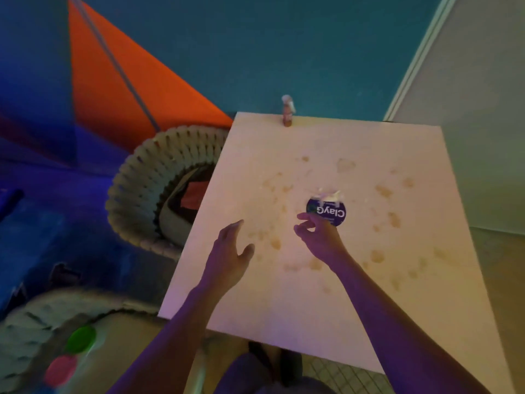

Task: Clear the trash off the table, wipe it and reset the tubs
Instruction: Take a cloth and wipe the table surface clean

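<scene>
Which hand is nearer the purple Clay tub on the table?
Right. The right hand reaches at the near edge of the purple tub, fingers curled, grip not yet clear. The left hand hovers open over the table, well to the tub's left.

Both my forearms bare to the elbow, no sleeves in view. No rings, watch or bands on left hand (227, 251) or right hand (321, 240). Dark trousers at my knees, detail blurred.

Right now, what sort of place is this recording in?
Probably a children's play or craft room: a stained white table, a clay tub on it, and woven baskets on a bright blue-and-orange floor.
</scene>
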The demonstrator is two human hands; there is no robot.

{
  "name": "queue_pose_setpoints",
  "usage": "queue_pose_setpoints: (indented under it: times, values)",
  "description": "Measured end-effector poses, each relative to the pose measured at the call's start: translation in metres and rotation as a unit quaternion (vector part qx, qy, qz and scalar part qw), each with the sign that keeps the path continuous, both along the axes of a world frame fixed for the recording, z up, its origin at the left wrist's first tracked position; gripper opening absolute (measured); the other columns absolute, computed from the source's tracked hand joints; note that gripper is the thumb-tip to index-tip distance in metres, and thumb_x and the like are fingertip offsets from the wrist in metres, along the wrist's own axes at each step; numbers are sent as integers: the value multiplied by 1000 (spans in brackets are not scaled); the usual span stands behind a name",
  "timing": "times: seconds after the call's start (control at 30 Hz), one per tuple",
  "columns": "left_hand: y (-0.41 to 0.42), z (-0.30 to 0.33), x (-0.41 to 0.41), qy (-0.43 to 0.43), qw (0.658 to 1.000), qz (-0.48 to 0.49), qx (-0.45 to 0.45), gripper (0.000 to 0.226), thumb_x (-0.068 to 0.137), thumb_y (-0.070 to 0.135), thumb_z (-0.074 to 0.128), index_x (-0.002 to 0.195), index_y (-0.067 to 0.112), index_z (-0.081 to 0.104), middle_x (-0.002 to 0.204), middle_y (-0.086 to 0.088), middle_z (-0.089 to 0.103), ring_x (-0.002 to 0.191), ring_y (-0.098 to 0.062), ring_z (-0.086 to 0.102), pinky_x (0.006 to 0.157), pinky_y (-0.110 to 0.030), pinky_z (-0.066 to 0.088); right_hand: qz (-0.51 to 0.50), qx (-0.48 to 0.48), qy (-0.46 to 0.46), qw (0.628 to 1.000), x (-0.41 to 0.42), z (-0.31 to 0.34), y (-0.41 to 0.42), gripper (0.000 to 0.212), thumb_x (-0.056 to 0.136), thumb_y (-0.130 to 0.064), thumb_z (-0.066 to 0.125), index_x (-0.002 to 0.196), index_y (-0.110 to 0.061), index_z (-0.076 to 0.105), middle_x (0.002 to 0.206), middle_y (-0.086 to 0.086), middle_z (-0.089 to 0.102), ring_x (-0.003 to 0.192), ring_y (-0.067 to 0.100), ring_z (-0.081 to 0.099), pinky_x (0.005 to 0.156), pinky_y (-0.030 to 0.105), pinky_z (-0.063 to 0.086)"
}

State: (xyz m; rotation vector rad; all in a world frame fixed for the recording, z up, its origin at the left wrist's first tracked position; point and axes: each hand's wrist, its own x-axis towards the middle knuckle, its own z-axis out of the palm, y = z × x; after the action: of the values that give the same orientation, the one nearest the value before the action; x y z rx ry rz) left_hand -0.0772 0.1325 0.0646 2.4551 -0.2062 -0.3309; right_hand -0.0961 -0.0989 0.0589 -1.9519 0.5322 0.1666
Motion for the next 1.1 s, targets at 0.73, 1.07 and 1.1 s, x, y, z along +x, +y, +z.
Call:
queue_pose_setpoints:
  times: [0.73, 1.07, 1.1]
  values:
    - [-123, 20, 276, -19, 995, -99, 1, 65, 99, 36, 59, 155, 32, 28, 159, 2, 33, 139, -21, 46, 105, -34, 46, -46, -103, -13, 993, 223, 17, -77, 39, 90, -29, 69, 128, -21, 62, 112, 3, 69, 95, 16, 60, 79, 25, 42]
    - [-173, 4, 396, -75, 991, -110, 13, 61, 100, 30, 58, 154, 26, 29, 156, -1, 39, 131, -25, 53, 101, -33, 47, -51, -135, -7, 989, 345, -11, -95, 53, 90, -32, 71, 137, -18, 53, 130, 7, 63, 114, 24, 61, 88, 29, 47]
    - [-177, 1, 407, -83, 990, -111, 11, 60, 100, 28, 58, 153, 25, 30, 155, -1, 39, 131, -25, 53, 102, -33, 46, -53, -137, -5, 989, 356, -16, -96, 55, 89, -32, 71, 139, -18, 51, 132, 8, 62, 116, 25, 60, 90, 30, 46]
